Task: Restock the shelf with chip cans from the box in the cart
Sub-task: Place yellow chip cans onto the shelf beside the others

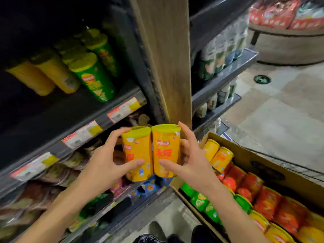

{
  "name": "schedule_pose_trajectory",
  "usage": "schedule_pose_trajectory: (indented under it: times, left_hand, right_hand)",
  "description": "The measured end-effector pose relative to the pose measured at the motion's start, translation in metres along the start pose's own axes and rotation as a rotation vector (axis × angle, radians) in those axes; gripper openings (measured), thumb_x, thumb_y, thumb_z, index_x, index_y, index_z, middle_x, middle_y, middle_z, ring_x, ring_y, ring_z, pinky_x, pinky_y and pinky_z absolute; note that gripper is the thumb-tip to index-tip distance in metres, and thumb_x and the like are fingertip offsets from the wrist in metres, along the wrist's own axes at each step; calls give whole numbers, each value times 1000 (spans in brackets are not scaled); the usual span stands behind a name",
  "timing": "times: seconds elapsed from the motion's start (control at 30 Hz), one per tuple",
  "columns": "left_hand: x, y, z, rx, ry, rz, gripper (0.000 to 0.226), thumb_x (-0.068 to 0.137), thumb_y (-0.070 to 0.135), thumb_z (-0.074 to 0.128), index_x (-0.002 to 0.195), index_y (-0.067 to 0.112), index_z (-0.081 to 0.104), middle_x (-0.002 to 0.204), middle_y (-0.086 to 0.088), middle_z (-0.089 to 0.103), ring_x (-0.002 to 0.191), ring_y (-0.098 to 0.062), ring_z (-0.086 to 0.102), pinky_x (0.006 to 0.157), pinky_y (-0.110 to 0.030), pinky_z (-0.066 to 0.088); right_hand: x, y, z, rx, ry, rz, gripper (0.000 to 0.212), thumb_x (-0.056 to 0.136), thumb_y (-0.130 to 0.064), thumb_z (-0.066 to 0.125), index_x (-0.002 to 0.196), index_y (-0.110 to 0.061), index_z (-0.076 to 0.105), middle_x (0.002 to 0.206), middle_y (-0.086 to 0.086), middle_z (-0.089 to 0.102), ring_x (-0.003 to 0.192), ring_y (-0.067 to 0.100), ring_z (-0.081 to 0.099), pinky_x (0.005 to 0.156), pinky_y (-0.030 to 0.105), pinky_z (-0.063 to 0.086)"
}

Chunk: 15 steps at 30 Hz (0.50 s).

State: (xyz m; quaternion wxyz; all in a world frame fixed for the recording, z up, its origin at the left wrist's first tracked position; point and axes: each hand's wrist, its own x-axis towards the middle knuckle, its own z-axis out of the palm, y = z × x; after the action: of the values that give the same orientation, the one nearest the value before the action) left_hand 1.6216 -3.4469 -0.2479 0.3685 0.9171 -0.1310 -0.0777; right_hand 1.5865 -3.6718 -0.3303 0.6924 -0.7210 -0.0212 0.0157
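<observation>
Up at ten o'clock, the shelf (98,109) already carries yellow cans (57,74) and green cans (94,76) standing in rows. Nearer the middle, the left hand (105,162) grasps a yellow chip can (137,155), fingers over the lid and thumb across the label. Pressed against it at its three o'clock, a second yellow can (165,151) is grasped by the right hand (191,162) in the same way. Both cans are upright and in the air, below the shelf edge. At four o'clock the cardboard box (263,165) holds more yellow, green and red cans lying down. The likely trouble: either can could clip the shelf lip on the way up, or knock over the standing rows if pushed in crooked.
</observation>
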Motion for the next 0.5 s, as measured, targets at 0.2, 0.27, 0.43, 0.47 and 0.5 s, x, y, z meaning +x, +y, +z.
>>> schedule_pose_trajectory:
  times: [0.2,0.27,0.43,0.47,0.5]
  left_hand:
    - [-47,-26,-68,-28,168,-58,70,62,66,74,118,70,33,105,25,66,90,5,66,82,-24,55]
    - [-59,-36,-85,-30,226,-55,70,62,65,74,117,72,30,106,27,65,88,2,67,81,-32,57]
    - [-84,-55,-125,-73,352,-38,73,57,54,74,109,77,29,101,30,63,80,1,68,54,-19,54]
    - [-88,-59,-134,-73,380,-20,74,58,52,75,111,76,30,102,28,63,83,3,68,59,-17,54]
    - [-91,-65,-143,-65,411,3,75,59,51,75,114,75,31,103,28,64,85,4,67,65,-16,54]
  right_hand:
    - [15,-37,70,-16,-174,-61,101,78,-38,82,148,-57,12,127,-20,62,112,2,64,96,38,54]
    - [21,-47,90,-34,-205,-81,101,78,-36,83,147,-59,12,129,-19,61,113,-1,62,96,31,52]
    - [37,-75,143,-57,-230,-187,100,80,-27,83,149,-52,16,127,-22,62,116,2,62,95,27,53]
    - [40,-80,154,-61,-228,-211,100,80,-25,83,149,-53,16,126,-23,62,115,2,62,94,29,54]
    - [42,-86,166,-67,-230,-236,100,80,-25,83,149,-54,16,127,-24,60,116,1,61,94,28,54]
